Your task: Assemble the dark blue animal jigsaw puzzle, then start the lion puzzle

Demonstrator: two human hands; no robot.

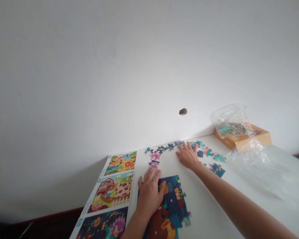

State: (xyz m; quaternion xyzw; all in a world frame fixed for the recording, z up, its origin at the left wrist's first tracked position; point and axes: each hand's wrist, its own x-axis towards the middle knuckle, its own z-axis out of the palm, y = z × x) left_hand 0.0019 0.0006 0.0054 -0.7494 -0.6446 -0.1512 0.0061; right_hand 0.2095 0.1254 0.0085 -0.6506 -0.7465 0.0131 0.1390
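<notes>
A partly joined jigsaw puzzle [173, 199] in dark blue and brown lies on the white table in front of me. My left hand [150, 192] rests over its upper left part, fingers spread, and hides that corner. Just beyond its fingertips is a purple puzzle piece [153, 164]. Farther off, my right hand [188, 156] is stretched out with fingers apart, reaching over the row of loose puzzle pieces [161, 149] near the wall. Its fingers cover some of them; whether it presses on one, I cannot tell. More loose pieces [218, 169] lie beside the right wrist.
A printed sheet [114, 192] with farm and animal pictures runs along the table's left edge. At the back right, an orange box [260, 136] carries a clear bag [231, 127] of pieces. Crumpled clear plastic [259, 166] spreads before it. A white wall [139, 83] with a hole stands behind.
</notes>
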